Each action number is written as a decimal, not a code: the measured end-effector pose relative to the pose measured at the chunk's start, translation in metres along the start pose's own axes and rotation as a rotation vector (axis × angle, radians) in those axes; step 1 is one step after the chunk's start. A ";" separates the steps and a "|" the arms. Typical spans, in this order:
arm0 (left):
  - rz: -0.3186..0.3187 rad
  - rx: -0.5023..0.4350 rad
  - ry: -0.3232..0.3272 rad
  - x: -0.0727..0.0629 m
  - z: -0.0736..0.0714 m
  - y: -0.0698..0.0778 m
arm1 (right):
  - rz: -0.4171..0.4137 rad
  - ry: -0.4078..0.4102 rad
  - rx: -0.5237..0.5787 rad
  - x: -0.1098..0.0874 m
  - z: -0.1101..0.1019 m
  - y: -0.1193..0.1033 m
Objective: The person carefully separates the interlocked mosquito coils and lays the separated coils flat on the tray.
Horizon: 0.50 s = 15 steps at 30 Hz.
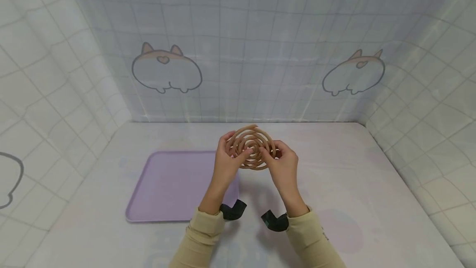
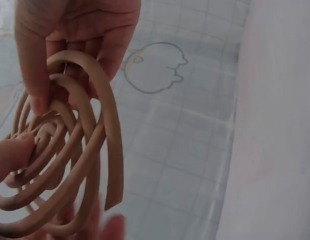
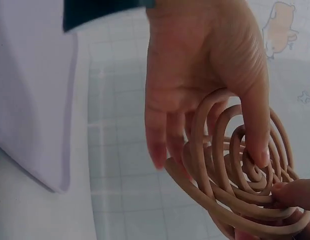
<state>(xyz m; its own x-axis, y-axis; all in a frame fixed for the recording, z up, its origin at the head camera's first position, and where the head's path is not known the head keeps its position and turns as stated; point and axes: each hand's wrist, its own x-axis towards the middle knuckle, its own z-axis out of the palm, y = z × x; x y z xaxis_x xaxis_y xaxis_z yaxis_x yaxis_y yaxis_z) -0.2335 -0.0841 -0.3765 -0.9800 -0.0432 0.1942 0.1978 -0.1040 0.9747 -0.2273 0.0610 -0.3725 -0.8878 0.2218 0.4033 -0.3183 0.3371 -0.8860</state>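
Held up in front of me are two brown mosquito coils (image 1: 254,144), their spirals wound into one another. My left hand (image 1: 226,162) grips the left side, its thumb pressed near the centre and its fingers behind. On the right side my right hand (image 1: 284,166) holds the same way, thumb close to the other thumb. In the left wrist view the rings of the coils (image 2: 113,150) stand apart at differing levels, one blunt end hanging free. The right wrist view shows the outer ring (image 3: 200,135) crossing the right hand's fingers, partly hiding them.
A purple tray (image 1: 178,185) lies on the white table (image 1: 334,177), left of and below the hands. Black curved pieces (image 1: 233,211) stick out at both wrists. Tile-patterned walls (image 1: 260,53) with dog drawings enclose the back and sides.
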 end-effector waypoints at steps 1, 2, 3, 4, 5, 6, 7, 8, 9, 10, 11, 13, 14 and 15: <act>-0.013 -0.045 -0.007 0.002 -0.001 -0.005 | -0.005 0.001 0.005 0.000 0.001 0.000; -0.018 -0.068 -0.003 0.004 -0.001 -0.008 | -0.010 0.003 0.007 -0.001 0.001 -0.001; -0.012 -0.094 0.004 0.005 -0.001 -0.010 | -0.016 0.006 0.009 -0.001 0.001 -0.001; -0.002 -0.116 0.014 0.005 -0.001 -0.012 | -0.024 0.009 0.010 -0.001 0.002 -0.001; 0.009 -0.129 0.028 0.006 -0.001 -0.012 | -0.036 0.013 0.012 -0.001 0.002 -0.001; 0.020 -0.143 0.040 0.006 -0.001 -0.013 | -0.048 0.014 0.017 -0.001 0.001 -0.001; 0.027 -0.155 0.052 0.006 0.000 -0.013 | -0.058 0.015 0.024 -0.001 0.001 -0.001; 0.033 -0.161 0.065 0.005 0.000 -0.013 | -0.075 0.020 0.028 -0.001 0.002 -0.001; 0.037 -0.167 0.076 0.005 0.000 -0.013 | -0.087 0.020 0.035 -0.001 0.001 -0.002; 0.040 -0.172 0.087 0.005 0.000 -0.012 | -0.095 0.017 0.041 -0.001 0.001 -0.002; 0.040 -0.178 0.095 0.005 0.000 -0.012 | -0.098 0.014 0.049 -0.001 0.001 -0.003; 0.042 -0.188 0.107 0.005 0.000 -0.012 | -0.076 0.001 0.064 -0.001 0.001 -0.003; 0.043 -0.189 0.112 0.005 0.000 -0.013 | -0.063 -0.004 0.066 -0.001 0.001 -0.004; 0.041 -0.186 0.118 0.005 0.000 -0.013 | -0.042 -0.015 0.071 -0.001 0.000 -0.004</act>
<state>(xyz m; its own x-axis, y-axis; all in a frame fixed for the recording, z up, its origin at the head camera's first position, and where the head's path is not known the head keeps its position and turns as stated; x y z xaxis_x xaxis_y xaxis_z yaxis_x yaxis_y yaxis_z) -0.2410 -0.0828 -0.3880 -0.9639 -0.1659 0.2082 0.2486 -0.2805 0.9271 -0.2252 0.0594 -0.3692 -0.8776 0.1950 0.4379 -0.3781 0.2802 -0.8824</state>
